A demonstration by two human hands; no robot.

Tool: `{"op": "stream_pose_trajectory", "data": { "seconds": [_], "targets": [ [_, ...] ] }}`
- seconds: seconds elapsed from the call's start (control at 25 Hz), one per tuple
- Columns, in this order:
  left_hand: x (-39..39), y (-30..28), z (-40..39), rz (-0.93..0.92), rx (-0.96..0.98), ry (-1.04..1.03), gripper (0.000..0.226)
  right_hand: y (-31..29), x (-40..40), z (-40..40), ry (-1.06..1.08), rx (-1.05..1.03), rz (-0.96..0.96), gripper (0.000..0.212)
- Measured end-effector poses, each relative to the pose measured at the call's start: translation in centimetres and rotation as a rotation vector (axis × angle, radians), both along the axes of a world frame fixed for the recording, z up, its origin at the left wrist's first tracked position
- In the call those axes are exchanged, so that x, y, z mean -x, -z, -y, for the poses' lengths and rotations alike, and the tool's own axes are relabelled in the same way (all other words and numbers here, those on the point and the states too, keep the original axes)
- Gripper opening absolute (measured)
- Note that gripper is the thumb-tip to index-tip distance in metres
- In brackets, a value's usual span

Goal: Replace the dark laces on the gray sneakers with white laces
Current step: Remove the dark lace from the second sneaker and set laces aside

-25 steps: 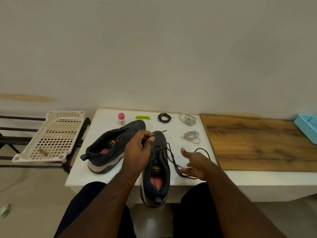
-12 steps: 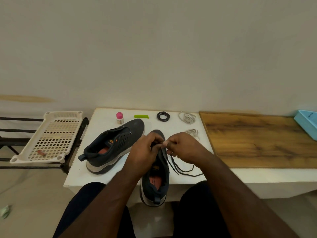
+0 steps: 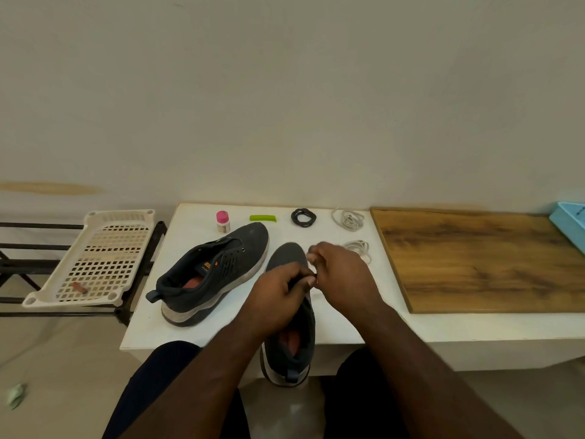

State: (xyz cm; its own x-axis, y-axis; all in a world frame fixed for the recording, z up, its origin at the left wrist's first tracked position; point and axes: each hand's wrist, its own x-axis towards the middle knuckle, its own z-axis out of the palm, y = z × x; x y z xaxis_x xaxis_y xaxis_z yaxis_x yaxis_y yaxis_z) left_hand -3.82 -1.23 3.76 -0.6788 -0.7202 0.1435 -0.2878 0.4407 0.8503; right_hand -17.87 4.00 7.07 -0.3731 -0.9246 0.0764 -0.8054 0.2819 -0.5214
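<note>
Two gray sneakers sit on the white table (image 3: 190, 331). The left sneaker (image 3: 218, 274) lies tilted on its side with bare eyelets. The right sneaker (image 3: 289, 346) points away from me, its heel hanging over the front edge. Both hands meet over its eyelets. My left hand (image 3: 278, 296) pinches a bit of the dark lace (image 3: 297, 281). My right hand (image 3: 343, 280) has curled fingers on the same lace, its fingertips blurred. A coiled dark lace (image 3: 303, 217) lies at the back. One white lace bundle (image 3: 349, 218) lies beside it, and another (image 3: 361, 248) is half hidden behind my right hand.
A pink-capped bottle (image 3: 223, 220) and a green clip (image 3: 262, 218) stand at the table's back. A wooden board (image 3: 481, 261) lies to the right, with a blue tray (image 3: 569, 221) beyond it. A white perforated tray (image 3: 95, 261) rests on a black rack at the left.
My right hand left the table surface and joined the left hand at the right sneaker's eyelets. The loose dark lace that trailed on the table is no longer in sight.
</note>
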Motion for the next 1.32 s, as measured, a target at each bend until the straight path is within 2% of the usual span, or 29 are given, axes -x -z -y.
{"op": "stream_pose_trajectory", "data": {
  "seconds": [0.04,0.16,0.2,0.28,0.32,0.36,0.4,0.44,0.48,0.52,0.56,0.64,0.72,0.8,0.88,0.92,0.96,1.0,1.04,1.08,1.12,1.16,1.24,1.32],
  "targets": [
    [-0.2,-0.1,0.4,-0.047,0.000,-0.040,0.010,-0.2,0.6,-0.4,0.001,-0.137,0.092,0.018],
    [-0.6,0.1,1.0,-0.207,-0.053,-0.154,0.017,-1.3,0.4,-2.3,0.024,-0.293,0.936,0.029],
    [-0.5,0.2,0.8,-0.240,-0.097,-0.150,0.020,-1.9,-0.2,-2.7,-0.011,-0.265,1.159,0.029],
    [-0.1,0.3,0.1,-0.220,-0.183,-0.088,0.021,-2.9,-1.4,-2.7,-0.022,0.043,1.544,0.027],
    [0.1,0.2,-0.3,-0.150,-0.181,-0.051,0.019,-3.1,-1.7,-2.3,0.028,0.246,1.604,0.025],
    [0.2,0.2,-0.6,-0.068,-0.144,-0.019,0.017,-3.1,-1.8,-1.6,0.079,0.397,1.471,0.023],
    [0.4,0.0,-0.7,-0.012,-0.091,0.003,0.015,-2.7,-1.3,-0.9,0.133,0.462,1.135,0.020],
    [0.3,-0.2,-0.7,-0.001,-0.042,0.010,0.014,-2.4,-0.9,-0.6,0.131,0.390,0.677,0.018],
    [0.2,-0.3,-0.5,-0.034,-0.007,0.000,0.013,-2.1,-0.5,-0.6,0.090,0.233,0.300,0.019],
    [0.0,-0.5,-0.2,-0.090,0.014,-0.020,0.011,-1.9,-0.3,-0.7,0.040,0.066,0.150,0.022],
    [-0.3,-0.7,0.1,-0.143,0.017,-0.045,0.008,-2.0,-0.2,-1.1,0.008,-0.069,0.230,0.024],
    [-0.5,-0.8,0.3,-0.226,-0.053,-0.109,0.007,-2.5,-0.2,-2.1,0.008,-0.221,0.742,0.028],
    [-0.2,-0.8,0.3,-0.295,-0.148,-0.190,0.010,-3.3,-0.2,-2.9,-0.012,-0.256,1.189,0.030],
    [0.0,-0.5,0.3,-0.329,-0.215,-0.204,0.014,-3.6,-0.6,-2.9,-0.042,-0.116,1.509,0.029],
    [0.1,-0.1,0.1,-0.256,-0.201,-0.113,0.015,-3.8,-1.3,-2.0,0.018,0.224,1.743,0.027],
    [0.2,0.0,-0.2,-0.178,-0.166,-0.055,0.015,-3.5,-1.5,-1.4,0.064,0.403,1.725,0.025],
    [0.3,-0.1,-0.5,-0.108,-0.115,-0.009,0.014,-3.5,-1.6,-0.9,0.107,0.513,1.528,0.023],
    [0.4,-0.3,-0.8,-0.065,-0.059,0.018,0.014,-3.1,-1.4,-0.4,0.141,0.520,1.133,0.021],
    [0.4,-0.6,-0.8,-0.060,-0.007,0.022,0.013,-2.7,-1.0,-0.3,0.133,0.408,0.649,0.020],
    [0.3,-0.8,-0.6,-0.077,0.038,0.002,0.012,-2.3,-0.7,-0.3,0.089,0.231,0.286,0.020],
    [0.1,-0.9,-0.1,-0.102,0.075,-0.035,0.011,-2.1,-0.3,-0.4,0.055,0.038,0.174,0.022],
    [-0.2,-0.9,0.4,-0.131,0.092,-0.083,0.010,-2.1,-0.1,-0.7,0.041,-0.095,0.290,0.026],
    [-0.7,-0.5,1.2,-0.206,0.039,-0.162,0.012,-2.6,0.0,-1.9,0.016,-0.223,0.878,0.030],
    [-0.7,0.0,1.1,-0.258,-0.077,-0.177,0.017,-3.4,-0.6,-2.6,-0.071,-0.208,1.363,0.028]
  ]
}}
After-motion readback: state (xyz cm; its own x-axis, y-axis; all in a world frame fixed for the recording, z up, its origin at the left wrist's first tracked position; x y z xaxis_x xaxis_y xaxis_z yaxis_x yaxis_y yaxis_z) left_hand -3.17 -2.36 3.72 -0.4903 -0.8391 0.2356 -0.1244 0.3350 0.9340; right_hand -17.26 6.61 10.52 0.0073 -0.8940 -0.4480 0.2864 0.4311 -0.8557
